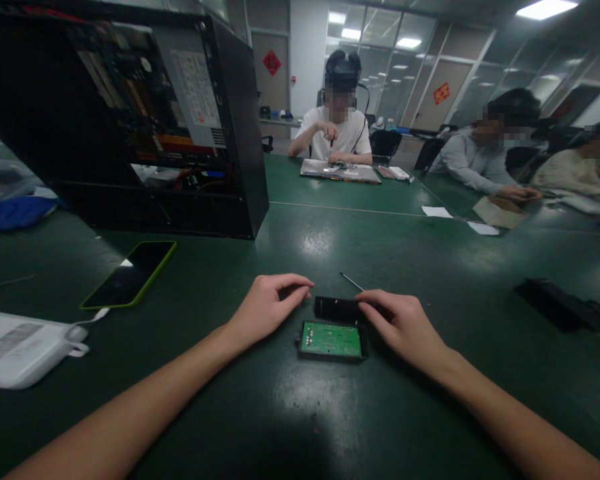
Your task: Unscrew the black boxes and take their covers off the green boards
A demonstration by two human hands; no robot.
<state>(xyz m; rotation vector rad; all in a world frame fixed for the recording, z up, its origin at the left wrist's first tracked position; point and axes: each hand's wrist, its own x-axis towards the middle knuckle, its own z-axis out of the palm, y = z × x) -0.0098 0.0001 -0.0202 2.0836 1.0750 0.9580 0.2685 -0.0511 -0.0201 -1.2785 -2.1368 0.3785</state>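
Note:
A small black case (333,358) lies open on the table with a green circuit board (330,339) inside it. Just behind it is a flat black cover (336,307). My right hand (397,323) pinches this cover at its right end between thumb and fingers. Close to the cover's left end, my left hand (270,305) hovers with loosely curved fingers, a gap between thumb and forefinger, and nothing visible in them. Behind my right fingers lies a thin screwdriver (351,281); its metal shaft shows, while its other end is hidden by the hand.
A black computer case (240,147) with an open side stands at the back left. Nearer lie a green-edged phone (133,275), a white power bank (25,350) and blue gloves (17,212). A black object (550,303) sits right. Several people (337,127) work across the table.

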